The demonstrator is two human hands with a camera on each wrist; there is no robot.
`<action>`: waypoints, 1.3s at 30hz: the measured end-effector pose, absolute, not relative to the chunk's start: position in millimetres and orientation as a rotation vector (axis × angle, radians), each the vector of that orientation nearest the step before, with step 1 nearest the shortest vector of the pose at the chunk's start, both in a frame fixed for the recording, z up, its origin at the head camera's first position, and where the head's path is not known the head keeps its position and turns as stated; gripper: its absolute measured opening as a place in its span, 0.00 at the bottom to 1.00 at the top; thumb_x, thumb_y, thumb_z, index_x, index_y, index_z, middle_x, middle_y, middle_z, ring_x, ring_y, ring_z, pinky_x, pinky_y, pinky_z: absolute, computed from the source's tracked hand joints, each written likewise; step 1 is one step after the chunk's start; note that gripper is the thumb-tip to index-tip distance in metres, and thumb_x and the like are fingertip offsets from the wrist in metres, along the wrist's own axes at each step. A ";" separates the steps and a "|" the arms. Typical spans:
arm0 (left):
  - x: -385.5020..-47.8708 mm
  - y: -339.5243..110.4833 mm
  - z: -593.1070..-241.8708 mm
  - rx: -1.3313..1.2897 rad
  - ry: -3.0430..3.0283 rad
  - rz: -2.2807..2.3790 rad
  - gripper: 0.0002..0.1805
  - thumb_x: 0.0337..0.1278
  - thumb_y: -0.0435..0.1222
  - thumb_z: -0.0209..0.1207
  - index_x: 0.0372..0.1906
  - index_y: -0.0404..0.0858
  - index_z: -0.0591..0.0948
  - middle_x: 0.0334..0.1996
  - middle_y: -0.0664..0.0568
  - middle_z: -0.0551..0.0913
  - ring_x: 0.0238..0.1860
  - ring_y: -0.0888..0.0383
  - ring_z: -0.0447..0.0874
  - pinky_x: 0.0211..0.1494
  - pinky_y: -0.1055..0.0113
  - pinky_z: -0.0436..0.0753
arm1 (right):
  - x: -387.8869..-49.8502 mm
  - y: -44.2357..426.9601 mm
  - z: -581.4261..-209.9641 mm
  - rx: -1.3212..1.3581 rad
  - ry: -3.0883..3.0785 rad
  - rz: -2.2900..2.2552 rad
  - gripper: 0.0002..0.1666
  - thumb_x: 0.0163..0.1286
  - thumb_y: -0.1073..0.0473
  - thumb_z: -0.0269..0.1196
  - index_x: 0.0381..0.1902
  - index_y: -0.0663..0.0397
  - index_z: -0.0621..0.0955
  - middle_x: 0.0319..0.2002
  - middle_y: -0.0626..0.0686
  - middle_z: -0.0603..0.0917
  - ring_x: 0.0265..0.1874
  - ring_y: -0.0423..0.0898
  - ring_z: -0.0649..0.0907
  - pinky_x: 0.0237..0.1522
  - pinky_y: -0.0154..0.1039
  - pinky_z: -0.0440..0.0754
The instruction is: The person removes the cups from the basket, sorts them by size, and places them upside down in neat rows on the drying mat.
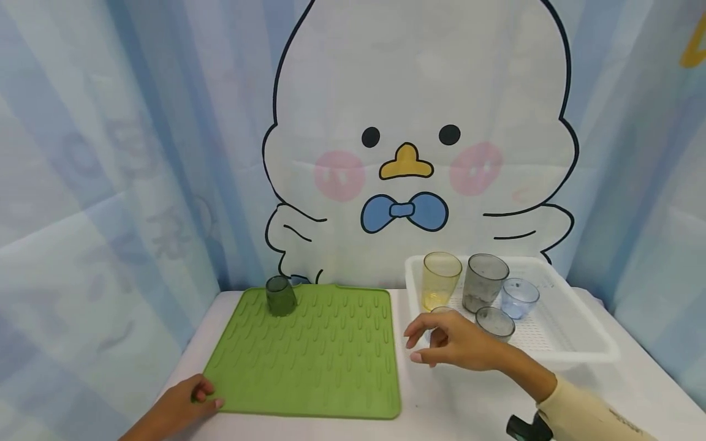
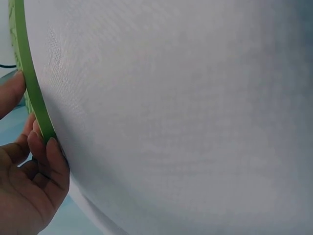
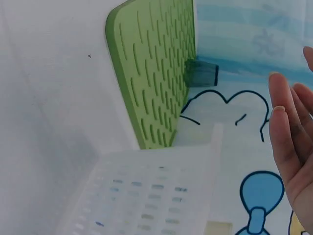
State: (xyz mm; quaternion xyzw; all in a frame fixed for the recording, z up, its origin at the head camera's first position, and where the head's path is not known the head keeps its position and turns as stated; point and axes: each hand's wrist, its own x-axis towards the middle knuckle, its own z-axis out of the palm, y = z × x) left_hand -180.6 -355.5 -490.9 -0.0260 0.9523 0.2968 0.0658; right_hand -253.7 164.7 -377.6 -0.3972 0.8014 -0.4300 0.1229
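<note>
My left hand (image 1: 184,398) holds the front left corner of a green drying mat (image 1: 314,367) between thumb and bent fingers, as the left wrist view also shows. A dark green glass (image 1: 281,298) stands on the mat's back left part. My right hand (image 1: 455,343), fingers loosely bent and holding nothing, hovers by the front left of a white tray (image 1: 584,331). In the tray stand a yellow glass (image 1: 440,275), a tall grey glass (image 1: 483,285), a small blue glass (image 1: 520,299) and a short grey glass (image 1: 496,321). Another glass is mostly hidden behind the right hand.
The mat and tray lie side by side on a white-covered table (image 1: 430,404), with a narrow gap between them. A curtain (image 1: 342,257) printed with a cartoon bird hangs just behind. A dark object (image 1: 527,427) is by my right sleeve.
</note>
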 end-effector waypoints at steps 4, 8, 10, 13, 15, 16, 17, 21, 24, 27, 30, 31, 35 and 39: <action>-181.8 -354.8 -489.1 -0.145 2.816 0.914 0.20 0.57 0.45 0.69 0.41 0.33 0.77 0.33 0.52 0.76 0.35 0.56 0.72 0.40 0.61 0.75 | -246.8 185.1 -377.7 -1.177 2.340 -1.315 0.15 0.68 0.59 0.68 0.51 0.57 0.81 0.41 0.56 0.86 0.24 0.44 0.86 0.29 0.39 0.86; -182.6 -355.1 -489.5 -0.207 2.763 0.934 0.23 0.57 0.48 0.69 0.42 0.32 0.77 0.34 0.51 0.77 0.36 0.56 0.73 0.41 0.60 0.75 | -245.2 205.4 -379.1 -1.141 2.370 -1.376 0.15 0.68 0.62 0.67 0.51 0.60 0.81 0.41 0.58 0.86 0.24 0.45 0.86 0.29 0.40 0.86; -182.8 -356.2 -490.5 -0.202 2.765 0.926 0.23 0.58 0.48 0.69 0.43 0.32 0.77 0.35 0.51 0.77 0.36 0.55 0.73 0.41 0.59 0.76 | -247.6 215.3 -380.9 -1.124 2.400 -1.398 0.15 0.68 0.64 0.67 0.52 0.60 0.80 0.41 0.57 0.86 0.24 0.45 0.86 0.28 0.39 0.85; -184.0 -357.5 -491.3 -0.194 2.770 0.921 0.23 0.57 0.48 0.69 0.43 0.32 0.77 0.35 0.51 0.77 0.36 0.55 0.74 0.41 0.60 0.76 | -253.9 230.6 -382.9 -1.101 2.475 -1.431 0.14 0.69 0.66 0.65 0.52 0.61 0.80 0.40 0.52 0.87 0.24 0.45 0.86 0.27 0.38 0.84; -184.9 -357.9 -491.7 -0.191 2.773 0.917 0.23 0.57 0.47 0.70 0.43 0.32 0.77 0.35 0.51 0.77 0.36 0.56 0.73 0.41 0.60 0.75 | -259.0 241.8 -384.6 -1.073 2.548 -1.453 0.14 0.69 0.67 0.65 0.52 0.62 0.80 0.40 0.51 0.87 0.24 0.45 0.86 0.26 0.38 0.84; -185.2 -358.0 -491.9 -0.193 2.768 0.920 0.23 0.57 0.47 0.70 0.43 0.32 0.77 0.35 0.51 0.77 0.36 0.56 0.73 0.41 0.60 0.75 | -261.4 247.8 -385.8 -1.050 2.594 -1.461 0.14 0.69 0.67 0.65 0.52 0.62 0.80 0.40 0.49 0.87 0.24 0.46 0.86 0.26 0.38 0.84; -185.2 -358.1 -491.8 -0.189 2.764 0.924 0.23 0.57 0.47 0.69 0.43 0.32 0.77 0.35 0.51 0.77 0.36 0.55 0.73 0.41 0.60 0.75 | -263.6 253.5 -386.9 -1.012 2.640 -1.469 0.14 0.69 0.67 0.65 0.52 0.62 0.80 0.39 0.48 0.87 0.24 0.47 0.86 0.27 0.38 0.84; -184.6 -357.7 -491.2 -0.202 2.746 0.931 0.24 0.58 0.48 0.69 0.43 0.31 0.77 0.35 0.50 0.77 0.36 0.55 0.73 0.41 0.60 0.75 | -272.0 276.0 -394.5 -0.846 2.835 -1.442 0.16 0.70 0.63 0.65 0.54 0.61 0.80 0.41 0.48 0.88 0.26 0.46 0.85 0.27 0.37 0.82; -184.6 -356.9 -490.2 -0.213 2.730 0.935 0.25 0.58 0.49 0.69 0.43 0.31 0.77 0.35 0.50 0.77 0.36 0.55 0.73 0.41 0.59 0.75 | -278.1 290.6 -400.1 -0.709 2.921 -1.387 0.21 0.70 0.60 0.66 0.57 0.62 0.78 0.47 0.53 0.86 0.29 0.44 0.85 0.28 0.36 0.80; -185.4 -357.1 -489.4 -0.215 2.716 0.936 0.25 0.59 0.49 0.68 0.44 0.31 0.77 0.35 0.50 0.76 0.36 0.55 0.72 0.41 0.59 0.75 | -283.7 302.8 -406.2 -0.599 2.950 -1.305 0.29 0.68 0.55 0.68 0.62 0.64 0.75 0.55 0.62 0.82 0.32 0.40 0.82 0.30 0.35 0.79; -185.8 -358.1 -489.0 -0.211 2.695 0.930 0.26 0.60 0.51 0.67 0.44 0.31 0.76 0.35 0.49 0.75 0.36 0.54 0.72 0.41 0.59 0.74 | -288.1 311.0 -411.5 -0.538 2.963 -1.198 0.37 0.66 0.51 0.70 0.65 0.66 0.72 0.59 0.66 0.79 0.35 0.38 0.78 0.31 0.34 0.79; -185.9 -358.5 -489.0 -0.214 2.685 0.929 0.26 0.60 0.51 0.67 0.44 0.31 0.76 0.34 0.49 0.75 0.36 0.54 0.72 0.41 0.58 0.74 | -289.4 312.9 -413.1 -0.522 2.969 -1.164 0.39 0.65 0.50 0.71 0.66 0.66 0.72 0.59 0.66 0.78 0.35 0.37 0.77 0.31 0.33 0.78; -186.3 -359.4 -488.3 -0.205 2.665 0.923 0.27 0.61 0.52 0.66 0.44 0.31 0.76 0.34 0.49 0.74 0.35 0.54 0.71 0.40 0.59 0.74 | -294.8 318.6 -418.3 -0.510 2.956 -1.061 0.44 0.62 0.48 0.73 0.67 0.69 0.70 0.60 0.69 0.77 0.32 0.38 0.77 0.30 0.33 0.79; -186.7 -359.1 -487.7 -0.182 2.688 0.911 0.25 0.61 0.51 0.66 0.44 0.32 0.76 0.33 0.50 0.73 0.34 0.54 0.70 0.38 0.60 0.72 | -299.8 321.9 -420.7 -0.513 2.878 -1.009 0.50 0.60 0.47 0.74 0.69 0.71 0.67 0.61 0.71 0.75 0.33 0.41 0.81 0.34 0.35 0.81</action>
